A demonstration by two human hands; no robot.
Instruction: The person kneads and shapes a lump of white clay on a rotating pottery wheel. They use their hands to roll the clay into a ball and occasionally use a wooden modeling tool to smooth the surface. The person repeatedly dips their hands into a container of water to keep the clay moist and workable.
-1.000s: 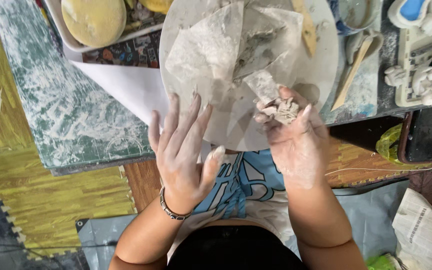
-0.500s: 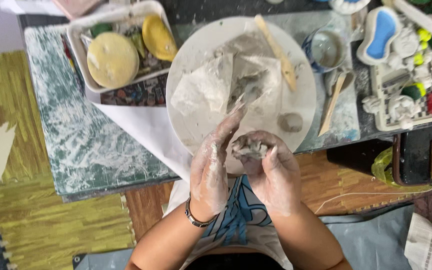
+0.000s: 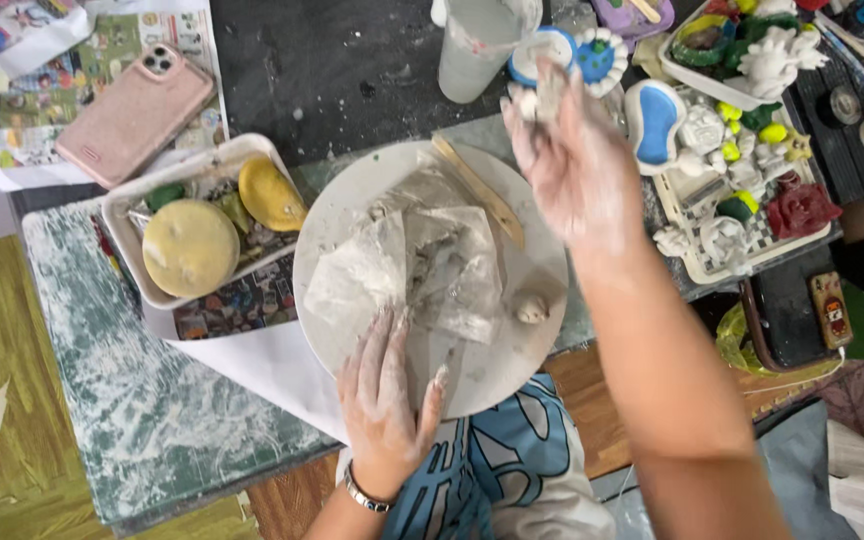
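Observation:
My left hand [image 3: 387,395] lies flat, fingers apart, on the near edge of a round white board [image 3: 352,215]. Crumpled clay-smeared plastic sheets [image 3: 422,270] cover the board's middle. A small clay ball [image 3: 532,308] sits on the board's right side. My right hand [image 3: 567,165], coated in pale clay, is raised beyond the board's far right edge. It pinches a small clay lump [image 3: 525,100] at its fingertips, just below a little blue-rimmed bowl [image 3: 542,48].
A wooden modelling tool [image 3: 477,190] lies across the board's far edge. A white tray [image 3: 127,200] with yellow discs is on the left, with a pink phone [image 3: 137,115] behind it. A translucent cup [image 3: 477,40] stands at the back. A tray of painted clay figures [image 3: 697,270] stands on the right.
My hands have parted: the left went down flat onto the board, and the right rose toward the small bowl. The view has shifted to show more of the table's far side.

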